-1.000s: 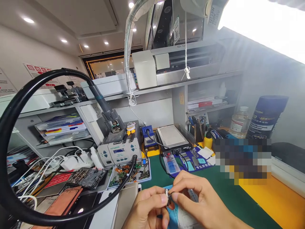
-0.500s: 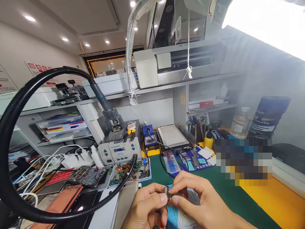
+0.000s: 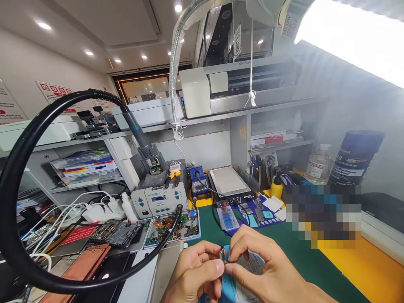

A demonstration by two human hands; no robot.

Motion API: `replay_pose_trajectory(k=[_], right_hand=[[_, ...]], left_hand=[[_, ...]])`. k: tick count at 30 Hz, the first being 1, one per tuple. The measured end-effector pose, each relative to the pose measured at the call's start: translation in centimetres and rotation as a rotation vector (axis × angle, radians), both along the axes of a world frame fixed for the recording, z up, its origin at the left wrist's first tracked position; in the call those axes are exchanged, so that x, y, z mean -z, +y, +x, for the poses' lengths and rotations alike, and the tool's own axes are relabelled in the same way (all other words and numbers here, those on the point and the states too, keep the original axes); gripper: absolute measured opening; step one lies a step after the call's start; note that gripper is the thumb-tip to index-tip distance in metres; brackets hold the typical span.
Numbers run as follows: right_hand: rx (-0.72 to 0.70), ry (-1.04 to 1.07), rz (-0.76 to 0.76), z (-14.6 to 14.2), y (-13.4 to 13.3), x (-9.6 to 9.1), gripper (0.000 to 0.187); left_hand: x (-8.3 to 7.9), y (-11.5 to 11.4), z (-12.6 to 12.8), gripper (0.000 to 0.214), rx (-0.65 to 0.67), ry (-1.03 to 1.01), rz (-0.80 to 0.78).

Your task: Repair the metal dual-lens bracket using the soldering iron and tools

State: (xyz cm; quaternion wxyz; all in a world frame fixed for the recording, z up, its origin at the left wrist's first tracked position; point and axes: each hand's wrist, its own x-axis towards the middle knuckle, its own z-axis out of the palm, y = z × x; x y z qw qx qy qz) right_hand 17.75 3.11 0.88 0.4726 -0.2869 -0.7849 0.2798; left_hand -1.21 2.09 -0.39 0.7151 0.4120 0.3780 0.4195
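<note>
My left hand (image 3: 195, 273) and my right hand (image 3: 265, 269) meet low in the middle of the view, above the green mat (image 3: 293, 252). Both pinch one small metal part (image 3: 223, 257) between thumb and fingertips; it is too small to name. Under the hands lies a blue-and-white sheet (image 3: 243, 282), partly hidden by them.
A thick black hose (image 3: 19, 168) loops across the left from the grey rework station (image 3: 159, 198). Parts trays (image 3: 172, 227), phone frames (image 3: 115, 233) and white cables (image 3: 63, 214) crowd the left. A hot plate (image 3: 232, 183), bottles (image 3: 318, 166) and a dark can (image 3: 355, 158) stand behind.
The view has shifted slightly. Both hands stay pinched on the small part, with my fingers turning a little around it.
</note>
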Motion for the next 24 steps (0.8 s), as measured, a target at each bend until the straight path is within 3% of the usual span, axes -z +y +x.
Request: replay_pose_trajectory(k=[10, 24], right_hand=[[-0.036, -0.009, 0.151, 0.0, -0.2, -0.4, 0.017], [-0.050, -0.071, 0.145, 0.1, -0.5, -1.3, 0.019]], left_hand=[[-0.7, -0.3, -0.2, 0.047, 0.020, 0.082, 0.138], [-0.8, 0.0, -0.6, 0.048, 0.079, 0.143, 0.180]])
